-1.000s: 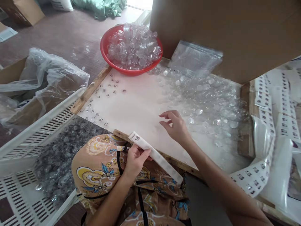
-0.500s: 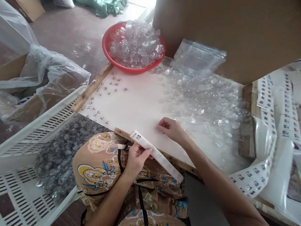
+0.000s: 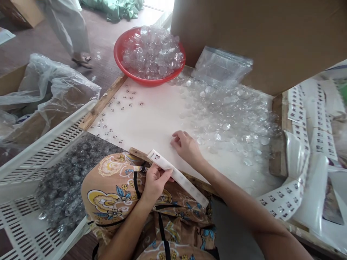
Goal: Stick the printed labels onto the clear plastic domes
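Observation:
My left hand point(image 3: 157, 182) is closed on a folded white sticker strip point(image 3: 179, 177), thumb on top, above my patterned clothing. A small dark printed figure shows at the strip's upper end. Over the white board point(image 3: 151, 122), my right hand point(image 3: 187, 147) has its fingers curled and the thumb close to the forefinger. Whatever may lie between those fingertips is too small to make out. Many clear round discs point(image 3: 227, 108) are spread and heaped to the right of this hand. Small clear pieces with printed figures point(image 3: 122, 108) lie spaced out on the board's left side.
A red basin point(image 3: 149, 82) heaped with clear discs stands at the board's far edge. Beside it are a clear plastic bag point(image 3: 222, 66) and a large cardboard sheet point(image 3: 244, 32). A white crate point(image 3: 24, 213) is at left; printed sticker strips point(image 3: 283, 198) hang at right.
My right hand has shifted slightly left over the board, while my left hand keeps the strip. Another person's legs have come into view at the upper left. The whole view has shifted slightly.

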`<state>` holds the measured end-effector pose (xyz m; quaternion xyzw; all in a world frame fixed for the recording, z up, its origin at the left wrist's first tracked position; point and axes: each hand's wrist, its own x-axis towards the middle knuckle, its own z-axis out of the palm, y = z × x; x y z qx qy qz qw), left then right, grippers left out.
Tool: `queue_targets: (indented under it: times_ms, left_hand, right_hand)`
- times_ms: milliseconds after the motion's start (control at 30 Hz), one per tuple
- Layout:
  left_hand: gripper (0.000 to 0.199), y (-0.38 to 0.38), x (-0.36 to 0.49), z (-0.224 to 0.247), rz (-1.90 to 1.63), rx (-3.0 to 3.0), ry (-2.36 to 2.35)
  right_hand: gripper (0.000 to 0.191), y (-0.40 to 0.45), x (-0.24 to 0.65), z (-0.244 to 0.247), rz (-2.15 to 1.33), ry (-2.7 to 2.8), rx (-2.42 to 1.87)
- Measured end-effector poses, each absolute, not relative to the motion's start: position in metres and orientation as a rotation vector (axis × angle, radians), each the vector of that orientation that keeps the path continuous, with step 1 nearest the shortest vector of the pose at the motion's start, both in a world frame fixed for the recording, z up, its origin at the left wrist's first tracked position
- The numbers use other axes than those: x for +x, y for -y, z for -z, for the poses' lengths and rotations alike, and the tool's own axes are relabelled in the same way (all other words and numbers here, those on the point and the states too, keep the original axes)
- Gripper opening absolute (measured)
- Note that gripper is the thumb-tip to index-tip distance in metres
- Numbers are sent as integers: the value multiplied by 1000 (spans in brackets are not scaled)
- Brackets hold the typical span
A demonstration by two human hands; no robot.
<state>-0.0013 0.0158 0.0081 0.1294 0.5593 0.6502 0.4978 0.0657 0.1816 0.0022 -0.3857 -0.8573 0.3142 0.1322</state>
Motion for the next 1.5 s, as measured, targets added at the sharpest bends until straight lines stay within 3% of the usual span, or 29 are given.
queue_targets:
  times_ms: [100,300,400,500,700,767,933,1167,1500]
  left_hand:
    - [31,-17,-2,-9,-1570,315,-1367]
    - [30,-16,-2,-8,-1565,318,-1366]
    - [30,-16,-2,-8,-1567,319,-1369]
    - [30,-16,-2,-9,-1563,308,-1367]
    - [34,-17,-2,-9,-1560,276,-1346]
    - [34,-17,-3,-9,-1563,272,-1354]
    - [35,-19,-2,-10,-1573,274,-1356]
    - [29,-19,2,-8,-1587,359,-1398]
    - [35,-20,0,-10,-1606,319,-1347]
  right_hand:
    - [26,-189,54,-5,-944,2441,-1027]
    - [26,-221,64,0,-489,2485,-1117]
    - [25,-227,68,4,-450,2538,-1193]
    - [24,-221,66,-2,-648,2459,-1179]
    - [16,-213,62,-9,-1729,2141,-1200]
    - [13,-215,64,-5,-1721,2136,-1259]
    - [10,-207,66,-13,-1251,2271,-1151]
    - [24,-158,58,-40,-1677,2248,-536]
    - [14,-145,55,-39,-1586,2195,-754]
